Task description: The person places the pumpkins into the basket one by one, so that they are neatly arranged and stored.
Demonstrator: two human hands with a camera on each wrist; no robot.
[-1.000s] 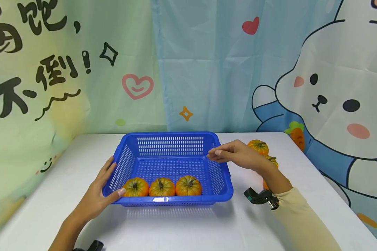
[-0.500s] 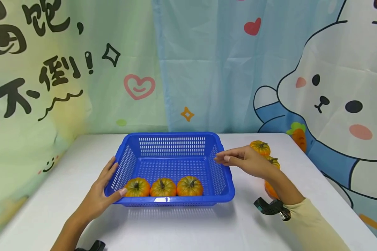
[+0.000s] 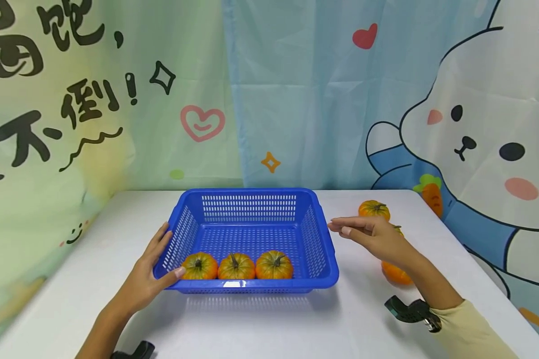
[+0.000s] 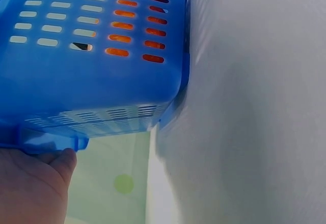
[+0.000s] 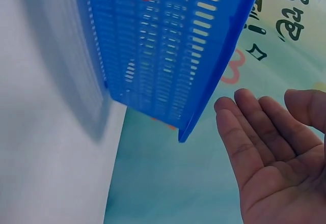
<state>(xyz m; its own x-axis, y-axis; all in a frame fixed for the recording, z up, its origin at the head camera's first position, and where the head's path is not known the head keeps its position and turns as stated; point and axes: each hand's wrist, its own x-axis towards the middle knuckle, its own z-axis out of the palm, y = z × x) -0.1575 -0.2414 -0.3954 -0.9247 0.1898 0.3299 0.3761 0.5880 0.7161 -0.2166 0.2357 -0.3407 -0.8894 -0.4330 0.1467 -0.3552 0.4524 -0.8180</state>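
A blue plastic basket [image 3: 251,234] with slotted walls stands on the table. Three small orange-green pumpkins lie in a row along its front wall: a left pumpkin [image 3: 199,266], a middle pumpkin [image 3: 236,267] and a right pumpkin [image 3: 274,265]. My left hand [image 3: 145,274] holds the basket at its front left corner, thumb over the rim and fingers along the left side. Just outside the right rim hovers my right hand [image 3: 373,237], its fingers extended and nothing in them. In the right wrist view, the right palm [image 5: 285,168] is bare and apart from the basket.
To the right, partly behind the right hand and forearm, small pumpkins stand on the white table [image 3: 269,324]: a far pumpkin [image 3: 374,209], one mostly hidden, and a near pumpkin [image 3: 396,273]. A printed curtain [image 3: 278,99] hangs behind the table.
My right hand has moved right, from over the basket's right rim to just outside it. The left hand keeps its place on the basket, and the pumpkins inside stay put.
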